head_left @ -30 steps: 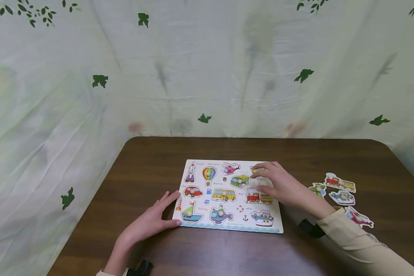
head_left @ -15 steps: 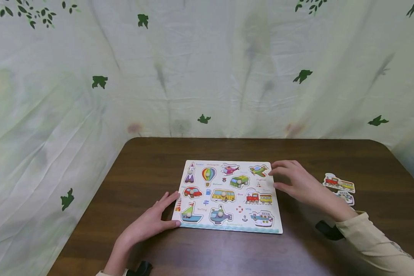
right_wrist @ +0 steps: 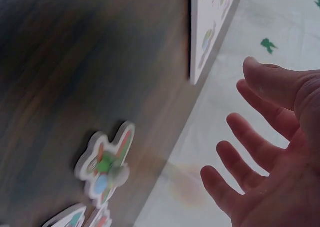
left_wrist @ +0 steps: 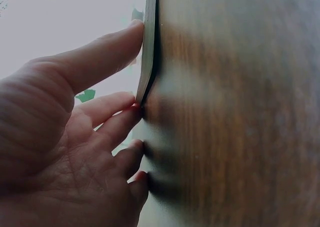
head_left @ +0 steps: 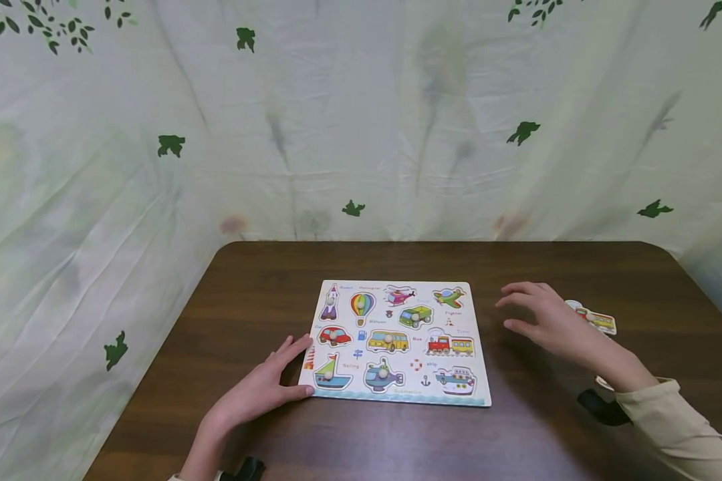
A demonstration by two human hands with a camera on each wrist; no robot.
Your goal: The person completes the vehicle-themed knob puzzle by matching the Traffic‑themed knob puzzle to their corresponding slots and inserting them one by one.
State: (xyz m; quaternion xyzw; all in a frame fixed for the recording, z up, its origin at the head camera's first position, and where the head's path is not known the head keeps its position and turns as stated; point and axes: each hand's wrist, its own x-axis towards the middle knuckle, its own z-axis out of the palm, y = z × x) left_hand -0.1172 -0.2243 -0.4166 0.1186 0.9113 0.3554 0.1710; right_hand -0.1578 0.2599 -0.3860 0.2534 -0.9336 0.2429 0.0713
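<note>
A white vehicle puzzle board lies flat on the table. My left hand rests at its left edge, thumb on the near corner and fingers extended along the side; in the left wrist view the thumb touches the board's edge. My right hand hovers right of the board, fingers loosely bent, holding nothing. An airplane puzzle piece with a round knob lies on the table in the right wrist view. A train piece shows partly behind the right hand.
Another piece peeks out below the right wrist, mostly hidden. More loose pieces are cut off at the bottom of the right wrist view. The brown table ends at a pale curtain printed with green shapes.
My right hand has moved right, from over the board's upper right corner to the table near the loose pieces, uncovering the airplane slot. The left hand stays in place.
</note>
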